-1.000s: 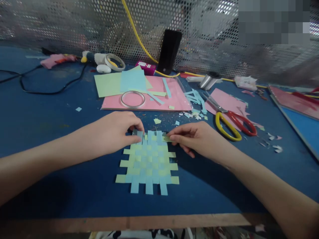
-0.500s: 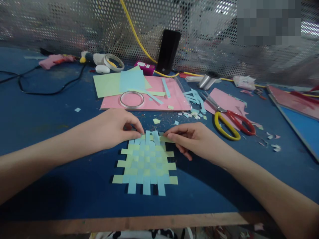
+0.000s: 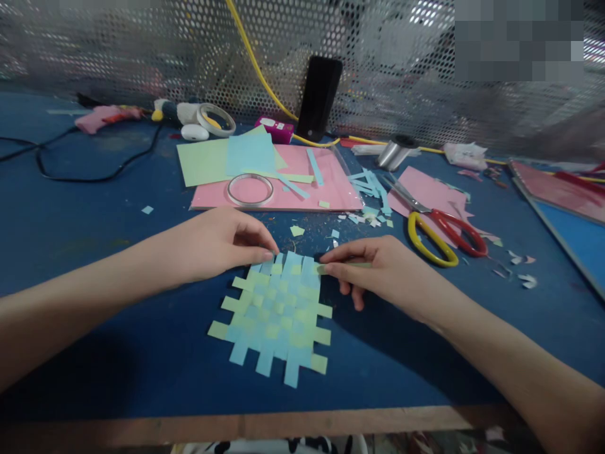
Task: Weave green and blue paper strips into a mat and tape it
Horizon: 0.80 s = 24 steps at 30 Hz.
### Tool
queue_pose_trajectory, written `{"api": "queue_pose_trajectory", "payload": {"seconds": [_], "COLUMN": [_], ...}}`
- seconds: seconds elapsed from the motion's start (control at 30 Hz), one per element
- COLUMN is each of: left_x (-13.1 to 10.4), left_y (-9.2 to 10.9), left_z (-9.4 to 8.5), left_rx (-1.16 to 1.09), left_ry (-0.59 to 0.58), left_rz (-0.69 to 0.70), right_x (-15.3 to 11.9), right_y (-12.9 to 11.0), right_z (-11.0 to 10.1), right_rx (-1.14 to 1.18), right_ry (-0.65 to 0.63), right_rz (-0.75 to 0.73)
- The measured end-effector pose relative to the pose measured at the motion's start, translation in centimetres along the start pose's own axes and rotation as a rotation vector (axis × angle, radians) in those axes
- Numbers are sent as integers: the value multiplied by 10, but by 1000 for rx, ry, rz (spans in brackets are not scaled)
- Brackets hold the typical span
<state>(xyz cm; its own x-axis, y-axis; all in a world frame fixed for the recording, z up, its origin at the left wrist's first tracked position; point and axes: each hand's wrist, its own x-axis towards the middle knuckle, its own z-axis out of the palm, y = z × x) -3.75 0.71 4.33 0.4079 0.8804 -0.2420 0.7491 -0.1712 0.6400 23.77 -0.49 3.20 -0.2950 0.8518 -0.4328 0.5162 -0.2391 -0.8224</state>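
Observation:
A woven mat of blue and green paper strips (image 3: 278,315) lies on the blue table, turned a little, its strip ends sticking out at the sides and the near edge. My left hand (image 3: 227,239) pinches the mat's far left corner between thumb and fingers. At the far right corner my right hand (image 3: 373,268) is closed on a green paper strip (image 3: 357,265), which runs from under the thumb along the palm. The other end of that strip lies among the blue strips at the mat's far edge.
Behind the mat are a tape ring (image 3: 250,189), pink sheets (image 3: 212,198) and blue and green sheets. Scissors (image 3: 432,236) with yellow and red handles lie to the right near paper scraps. A phone (image 3: 320,98) leans on the mesh; a wire spool (image 3: 397,152) stands nearby.
The mat has turned clockwise, its near edge swinging left. My right hand has shifted slightly right, and more of the green strip shows past its thumb.

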Motion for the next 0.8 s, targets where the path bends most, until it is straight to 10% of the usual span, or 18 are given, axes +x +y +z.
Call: {"api": "queue_pose_trajectory", "payload": {"seconds": [0.8], "left_x": [-2], "left_y": [4], "left_z": [1], "left_rx": [-187], "left_ry": [-16], "left_rz": [-93], "right_x": [3], "right_y": [10], "right_z": [-7], "right_rx": [381], "right_ry": [-52], "right_rz": [72]}}
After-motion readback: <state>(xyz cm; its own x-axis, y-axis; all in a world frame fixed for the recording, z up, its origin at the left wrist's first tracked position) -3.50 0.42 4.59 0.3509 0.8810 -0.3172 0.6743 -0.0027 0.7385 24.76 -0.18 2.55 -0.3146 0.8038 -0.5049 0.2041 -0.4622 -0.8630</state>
